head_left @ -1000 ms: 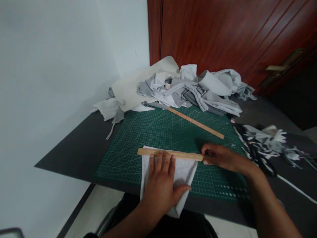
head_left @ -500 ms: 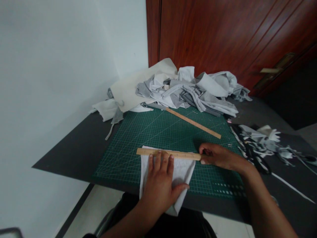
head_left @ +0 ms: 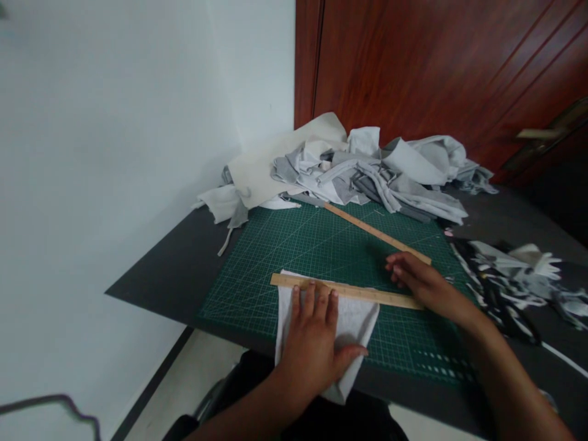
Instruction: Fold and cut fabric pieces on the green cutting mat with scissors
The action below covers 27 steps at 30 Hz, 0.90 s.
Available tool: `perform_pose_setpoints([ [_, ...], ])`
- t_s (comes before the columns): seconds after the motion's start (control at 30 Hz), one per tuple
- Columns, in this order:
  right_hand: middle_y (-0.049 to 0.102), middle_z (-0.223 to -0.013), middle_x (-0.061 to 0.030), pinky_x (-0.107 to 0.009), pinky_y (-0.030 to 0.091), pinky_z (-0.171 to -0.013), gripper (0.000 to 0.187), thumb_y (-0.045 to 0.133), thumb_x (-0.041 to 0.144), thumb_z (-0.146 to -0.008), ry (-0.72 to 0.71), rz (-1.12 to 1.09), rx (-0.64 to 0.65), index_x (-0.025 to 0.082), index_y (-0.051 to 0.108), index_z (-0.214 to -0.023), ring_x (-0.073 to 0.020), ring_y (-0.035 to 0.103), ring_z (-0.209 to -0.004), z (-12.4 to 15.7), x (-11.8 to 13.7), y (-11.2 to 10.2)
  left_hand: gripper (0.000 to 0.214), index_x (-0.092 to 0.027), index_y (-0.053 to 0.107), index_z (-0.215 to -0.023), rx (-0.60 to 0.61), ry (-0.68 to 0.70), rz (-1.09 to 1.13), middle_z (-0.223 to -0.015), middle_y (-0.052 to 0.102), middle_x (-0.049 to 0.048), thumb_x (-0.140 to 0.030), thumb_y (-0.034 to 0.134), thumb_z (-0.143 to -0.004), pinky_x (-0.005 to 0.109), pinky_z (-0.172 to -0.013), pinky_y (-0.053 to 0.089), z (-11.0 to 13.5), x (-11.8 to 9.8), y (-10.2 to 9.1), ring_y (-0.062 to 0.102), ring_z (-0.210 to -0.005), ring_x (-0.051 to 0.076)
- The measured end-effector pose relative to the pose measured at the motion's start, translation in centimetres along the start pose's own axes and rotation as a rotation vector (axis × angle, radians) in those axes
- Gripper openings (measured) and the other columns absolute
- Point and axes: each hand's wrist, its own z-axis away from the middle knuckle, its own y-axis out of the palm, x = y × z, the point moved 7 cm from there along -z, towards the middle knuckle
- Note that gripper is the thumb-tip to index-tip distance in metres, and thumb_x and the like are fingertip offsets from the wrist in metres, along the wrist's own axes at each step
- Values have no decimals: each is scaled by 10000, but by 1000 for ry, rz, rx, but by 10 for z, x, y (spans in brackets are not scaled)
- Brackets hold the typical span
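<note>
My left hand (head_left: 313, 340) lies flat with fingers spread, pressing a wooden ruler (head_left: 358, 291) and the light grey cloth (head_left: 356, 321) beneath it. The ruler crosses the cloth near its far edge, and its right part reaches past the cloth over the green cutting mat (head_left: 294, 242). The cloth's near end hangs over the table edge. My right hand (head_left: 420, 282) is raised just above the ruler's right end, fingers loosely curled and apart, with nothing visible in them. A second wooden ruler (head_left: 376, 231) lies slanted on the mat beyond, near my right fingers.
A heap of grey and white fabric (head_left: 362, 168) covers the back of the table against the reddish wooden door (head_left: 413, 67). Cloth scraps (head_left: 519, 269) and dark scissors (head_left: 514, 318) lie at the right. A white wall (head_left: 138, 122) borders the left.
My right hand has let go of the ruler's right end and lifted off. My left hand keeps pressing ruler and cloth. The whole view has shifted slightly.
</note>
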Motion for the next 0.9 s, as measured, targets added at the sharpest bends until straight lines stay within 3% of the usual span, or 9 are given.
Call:
perform_pose_setpoints([
  [0.17, 667, -1091, -83, -378, 611, -710, 499, 666, 567, -892, 1, -286, -104, 268, 518, -1263, -192, 683, -785, -3, 9, 19, 991, -122, 448, -1512, -11, -4, 8, -1583, 407, 186, -846, 446, -835, 622, -1224, 221, 0, 1, 1, 271, -1497, 414],
  [0.3, 681, -911, -25, -335, 591, -629, 461, 715, 544, -862, 1, -366, -96, 263, 550, -1188, -168, 677, -664, 0, 24, 43, 1021, -121, 442, -1515, -34, 2, 10, -1579, 408, 198, -858, 474, -809, 623, -1227, 206, 1, 2, 3, 292, -1487, 418],
  [0.47, 665, -682, -9, -322, 558, -615, 362, 642, 591, -898, -63, -219, -31, 243, 680, -992, -190, 661, -632, 15, 44, 72, 1005, -120, 443, -1512, -42, -1, 27, -1549, 451, 196, -833, 517, -808, 616, -1230, 199, 2, 1, 2, 306, -1484, 408],
  [0.67, 718, -860, -61, -334, 570, -699, 287, 625, 511, -937, -301, -147, 42, 254, 742, -885, -221, 692, -796, 26, 64, 90, 938, -125, 510, -1455, -100, -15, 77, -1510, 500, 181, -831, 464, -839, 602, -1243, 184, 4, -1, -4, 353, -1462, 389],
  [0.9, 736, -985, -75, -451, 569, -836, 174, 610, 428, -951, -210, -38, -306, 300, 726, -974, -288, 689, -931, 46, 75, 86, 805, -126, 483, -1479, -144, -5, 86, -1513, 492, 181, -709, 449, -924, 621, -1235, 191, 7, -2, -6, 336, -1471, 394],
])
